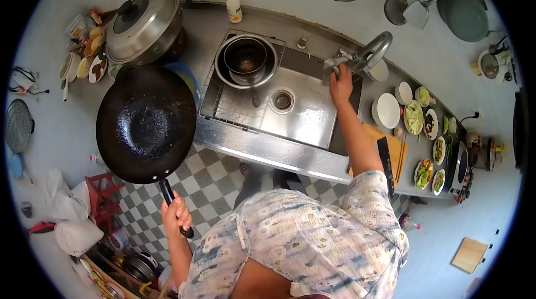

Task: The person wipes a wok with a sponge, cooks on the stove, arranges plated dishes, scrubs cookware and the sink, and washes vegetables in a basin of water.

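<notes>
A dark wok (146,123) with a wet, shiny inside is held up at the left, over the counter's edge. My left hand (176,214) is closed round its black handle. My right hand (340,84) reaches across the sink (307,109) to the base of the metal faucet (375,52). Its fingers touch a greyish thing there, too small to make out. In the sink's left part, on a wire rack (215,98), a dark pot (244,56) sits inside a steel bowl (271,73). No running water can be seen.
A large lidded steamer (146,25) stands at the back left. To the right are a cutting board (399,151) with a dark knife (385,159) and chopsticks, white bowls (386,110) and several plates of cut vegetables (414,117). A red stool (103,198) is at the lower left.
</notes>
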A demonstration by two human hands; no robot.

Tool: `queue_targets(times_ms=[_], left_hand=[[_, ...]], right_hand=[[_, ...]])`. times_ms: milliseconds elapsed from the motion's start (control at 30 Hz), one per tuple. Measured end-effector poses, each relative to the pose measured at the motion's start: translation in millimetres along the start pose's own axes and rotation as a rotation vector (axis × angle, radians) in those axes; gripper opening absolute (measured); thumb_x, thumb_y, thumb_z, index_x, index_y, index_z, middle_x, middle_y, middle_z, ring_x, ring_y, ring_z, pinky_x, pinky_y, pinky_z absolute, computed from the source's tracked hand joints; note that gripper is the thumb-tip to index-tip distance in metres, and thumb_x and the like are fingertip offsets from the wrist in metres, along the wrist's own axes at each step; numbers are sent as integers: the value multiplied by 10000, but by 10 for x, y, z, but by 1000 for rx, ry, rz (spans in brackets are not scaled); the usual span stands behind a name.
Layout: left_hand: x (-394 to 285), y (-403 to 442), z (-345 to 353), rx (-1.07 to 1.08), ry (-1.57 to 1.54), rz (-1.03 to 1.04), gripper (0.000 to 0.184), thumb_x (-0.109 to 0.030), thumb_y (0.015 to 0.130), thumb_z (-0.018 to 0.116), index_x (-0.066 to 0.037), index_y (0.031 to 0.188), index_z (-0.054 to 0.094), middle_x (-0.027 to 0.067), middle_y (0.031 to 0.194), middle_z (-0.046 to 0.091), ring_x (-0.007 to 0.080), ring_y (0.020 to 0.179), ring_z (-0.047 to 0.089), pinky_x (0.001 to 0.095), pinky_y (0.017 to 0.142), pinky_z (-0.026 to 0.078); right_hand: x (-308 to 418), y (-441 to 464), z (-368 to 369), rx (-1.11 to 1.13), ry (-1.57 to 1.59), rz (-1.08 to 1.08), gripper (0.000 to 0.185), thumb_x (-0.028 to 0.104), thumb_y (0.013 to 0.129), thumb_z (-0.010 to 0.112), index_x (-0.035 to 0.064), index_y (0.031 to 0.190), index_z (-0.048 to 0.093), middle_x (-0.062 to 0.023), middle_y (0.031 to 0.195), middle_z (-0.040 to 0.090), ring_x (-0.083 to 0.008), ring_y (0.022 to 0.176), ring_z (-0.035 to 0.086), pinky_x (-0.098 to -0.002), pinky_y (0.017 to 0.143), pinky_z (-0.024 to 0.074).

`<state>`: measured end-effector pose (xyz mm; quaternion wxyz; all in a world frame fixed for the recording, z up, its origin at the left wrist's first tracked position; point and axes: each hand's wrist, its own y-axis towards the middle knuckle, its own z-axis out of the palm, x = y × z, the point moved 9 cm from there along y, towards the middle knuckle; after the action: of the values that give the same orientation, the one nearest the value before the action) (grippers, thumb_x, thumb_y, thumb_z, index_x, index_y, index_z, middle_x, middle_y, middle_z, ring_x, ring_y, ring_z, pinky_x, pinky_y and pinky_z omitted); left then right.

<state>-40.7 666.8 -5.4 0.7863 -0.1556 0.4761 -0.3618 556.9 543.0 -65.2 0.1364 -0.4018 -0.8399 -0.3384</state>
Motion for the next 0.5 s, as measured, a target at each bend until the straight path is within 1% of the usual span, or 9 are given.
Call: queue_targets(times_ms=[33, 133, 200, 267, 333, 400, 500], left_hand=[[73, 17, 36, -4, 3, 5, 50, -61, 911, 450, -63, 959, 435, -5, 557, 364, 58, 320, 299, 219, 244, 274], [105, 44, 143, -25, 15, 51, 50, -66, 908, 457, -66, 953, 433, -13, 553, 358, 52, 320, 296, 219, 243, 271], [102, -26, 176, -111, 67, 66, 45, -77, 909, 463, -79, 938, 428, -26, 546, 352, 53, 326, 302, 217, 253, 261], [140, -49, 214, -159, 88, 84, 51, -83, 908, 471, -87, 925, 423, -33, 546, 355, 51, 337, 311, 213, 266, 259], [113, -54, 296, -178, 123, 108, 68, -84, 905, 480, -94, 908, 413, -35, 552, 363, 48, 352, 320, 209, 281, 264], [97, -15, 272, -244, 147, 138, 92, -72, 889, 490, -103, 905, 405, -24, 554, 363, 58, 357, 324, 223, 289, 277], [22, 105, 184, -307, 163, 162, 128, -66, 876, 504, -112, 904, 388, -10, 566, 369, 64, 365, 328, 231, 296, 283]], right_hand=[[-19, 138, -3, 46, -89, -126, 359, 147, 779, 582, 61, 1125, 542, -226, 974, 555, -381, 884, 553, -439, 719, 463], [-205, 566, 429, 316, -372, -323, 248, 196, 796, 595, 92, 1020, 571, -172, 953, 579, -357, 867, 580, -459, 710, 473], [-561, 662, 781, 445, -429, -263, 235, 209, 790, 598, 99, 998, 593, -173, 956, 594, -356, 861, 597, -462, 706, 490], [-619, 685, 846, 442, -432, -251, 217, 186, 777, 595, 98, 975, 610, -172, 950, 604, -353, 855, 609, -459, 705, 496], [-519, 650, 637, 407, -344, -218, 221, 171, 765, 592, 97, 972, 612, -162, 976, 608, -346, 881, 610, -458, 721, 494], [-533, 609, 623, 345, -344, -295, 244, 178, 762, 589, 82, 986, 606, -158, 959, 606, -357, 866, 606, -462, 716, 487], [-72, 455, 305, 287, -194, -228, 302, 196, 790, 596, 30, 1042, 590, -165, 1024, 599, -363, 906, 589, -453, 789, 471]])
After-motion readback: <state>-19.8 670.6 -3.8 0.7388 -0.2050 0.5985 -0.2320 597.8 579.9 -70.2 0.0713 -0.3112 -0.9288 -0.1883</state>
